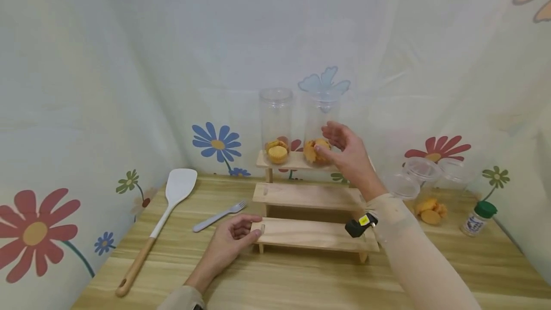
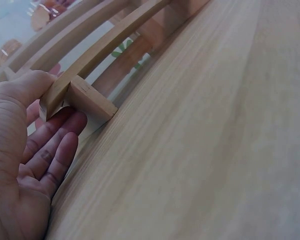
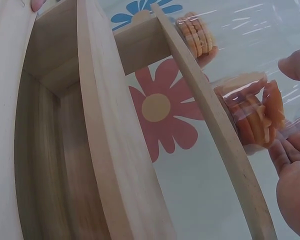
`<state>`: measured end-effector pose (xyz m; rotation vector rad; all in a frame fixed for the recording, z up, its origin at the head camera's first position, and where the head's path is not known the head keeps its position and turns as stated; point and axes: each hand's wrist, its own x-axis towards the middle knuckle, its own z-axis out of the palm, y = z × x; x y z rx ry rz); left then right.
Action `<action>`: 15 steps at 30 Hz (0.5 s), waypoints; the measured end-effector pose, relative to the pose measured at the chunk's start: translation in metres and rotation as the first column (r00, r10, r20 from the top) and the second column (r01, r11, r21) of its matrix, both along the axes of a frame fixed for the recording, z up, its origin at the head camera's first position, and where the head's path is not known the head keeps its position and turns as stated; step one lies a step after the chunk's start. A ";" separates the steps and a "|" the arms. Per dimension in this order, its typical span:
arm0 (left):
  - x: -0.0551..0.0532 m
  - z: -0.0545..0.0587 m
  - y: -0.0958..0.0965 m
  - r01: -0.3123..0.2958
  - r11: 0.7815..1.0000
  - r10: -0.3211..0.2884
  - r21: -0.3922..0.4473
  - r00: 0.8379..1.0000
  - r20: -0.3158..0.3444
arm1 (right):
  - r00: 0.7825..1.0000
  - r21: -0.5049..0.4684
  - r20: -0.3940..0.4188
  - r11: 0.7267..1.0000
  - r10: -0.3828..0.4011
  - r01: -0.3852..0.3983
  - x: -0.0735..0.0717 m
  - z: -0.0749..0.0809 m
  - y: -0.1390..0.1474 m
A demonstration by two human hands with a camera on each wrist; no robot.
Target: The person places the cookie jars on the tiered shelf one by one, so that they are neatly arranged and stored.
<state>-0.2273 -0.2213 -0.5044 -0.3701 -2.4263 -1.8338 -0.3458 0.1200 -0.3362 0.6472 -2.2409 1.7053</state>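
A three-step wooden shelf (image 1: 310, 196) stands on the table. My left hand (image 1: 232, 239) holds the left end of its lowest step, thumb on top and fingers underneath, as the left wrist view shows. Two tall clear jars stand on the top step: the left jar (image 1: 276, 114) has round yellow biscuits (image 1: 277, 153) at the bottom, the right jar (image 1: 316, 118) holds orange-yellow crisp pieces (image 3: 255, 112). My right hand (image 1: 350, 152) is beside the right jar, thumb and fingers spread apart. Whether its fingertips touch the jar I cannot tell.
A white spatula (image 1: 181, 186) with a wooden handle and a grey fork (image 1: 219, 216) lie left of the shelf. To the right are several clear containers (image 1: 424, 170), more yellow pieces (image 1: 430, 212) and a green-capped shaker bottle (image 1: 478, 219). A flowered curtain (image 1: 224, 37) hangs behind.
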 end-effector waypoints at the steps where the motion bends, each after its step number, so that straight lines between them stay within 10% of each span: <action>1: 0.000 0.000 0.000 -0.001 1.000 0.001 0.000 1.000 0.000 | 1.000 0.000 -0.001 1.000 0.000 0.000 0.000 0.000 0.000; 15: -0.001 0.000 0.001 -0.006 1.000 0.006 0.002 1.000 0.006 | 0.998 0.027 0.064 1.000 0.014 -0.016 0.002 -0.001 0.001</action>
